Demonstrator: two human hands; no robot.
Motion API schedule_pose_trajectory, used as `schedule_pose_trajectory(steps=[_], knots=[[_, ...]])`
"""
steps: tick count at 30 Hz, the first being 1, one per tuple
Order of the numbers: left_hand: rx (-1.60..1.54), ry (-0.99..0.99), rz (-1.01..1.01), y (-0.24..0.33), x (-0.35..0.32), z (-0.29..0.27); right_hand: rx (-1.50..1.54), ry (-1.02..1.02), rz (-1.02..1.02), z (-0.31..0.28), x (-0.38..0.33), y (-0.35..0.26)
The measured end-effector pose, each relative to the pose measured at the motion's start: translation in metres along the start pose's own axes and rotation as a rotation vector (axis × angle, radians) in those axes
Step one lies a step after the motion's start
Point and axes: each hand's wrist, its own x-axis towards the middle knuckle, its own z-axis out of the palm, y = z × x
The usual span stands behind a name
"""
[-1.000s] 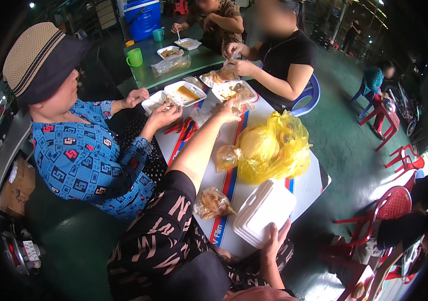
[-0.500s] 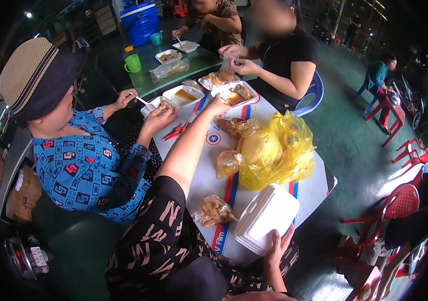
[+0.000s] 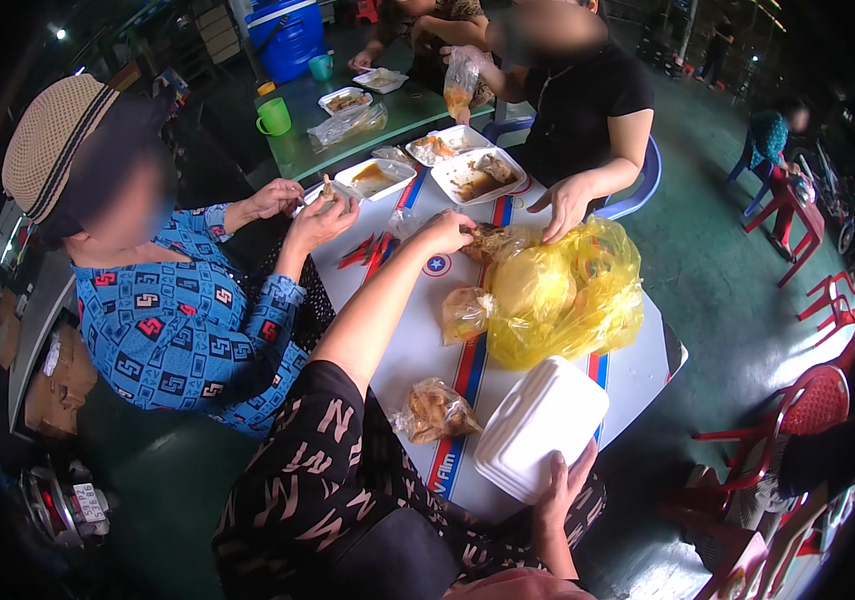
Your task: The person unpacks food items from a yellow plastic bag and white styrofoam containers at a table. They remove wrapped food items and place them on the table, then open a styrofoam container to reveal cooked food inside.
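My left hand [image 3: 447, 232] reaches across the table, its fingers closed at the near end of a clear plastic bag of brown food [image 3: 493, 243]. Closed at the edge of a lidded white foam box [image 3: 542, 425], my right hand [image 3: 564, 492] has its thumb along the side, and some fingers are hidden. Between my hands lie a yellow plastic bag [image 3: 602, 290], a small clear bag of food [image 3: 466, 315] and another clear bag of brown food [image 3: 434, 410]. An open foam tray with sauce and food scraps [image 3: 475, 180] stands beyond my left hand.
At left, a person in a hat [image 3: 182, 300] holds food over a foam tray [image 3: 377, 180]. Across the table, a person in black lowers a hand [image 3: 569, 205] at the yellow bag and lifts a clear bag [image 3: 461, 85]. A green mug [image 3: 273, 117] stands on the farther table.
My left hand has drawn back from the foam tray to the bag of brown food. The person across has raised a clear bag and brought the other hand down by the yellow bag.
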Motion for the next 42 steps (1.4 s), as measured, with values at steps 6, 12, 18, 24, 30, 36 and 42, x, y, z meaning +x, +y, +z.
schedule_pose_trajectory(steps=[6,12,18,24,30,36,42], knots=[[-0.414,0.244,-0.295,-0.036,0.026,0.001,0.009,-0.022,0.013,-0.005,0.001,0.007],[-0.651,0.291,-0.397,-0.009,0.030,-0.024,-0.018,-0.024,-0.030,-0.008,-0.001,0.003],[-0.538,0.226,-0.343,-0.001,0.042,-0.053,-0.042,-0.046,-0.031,-0.009,-0.003,-0.002],[-0.595,0.341,-0.435,-0.029,0.051,-0.037,-0.041,-0.008,-0.032,-0.007,-0.003,0.003],[-1.090,0.283,-0.411,-0.078,0.069,-0.005,-0.044,-0.021,-0.024,-0.007,-0.002,0.004],[-1.167,0.288,-0.376,-0.029,0.062,-0.005,-0.078,-0.032,0.028,-0.012,-0.004,0.007],[-1.026,0.429,-0.416,-0.023,0.061,-0.003,-0.141,-0.080,0.026,-0.011,-0.001,0.002]])
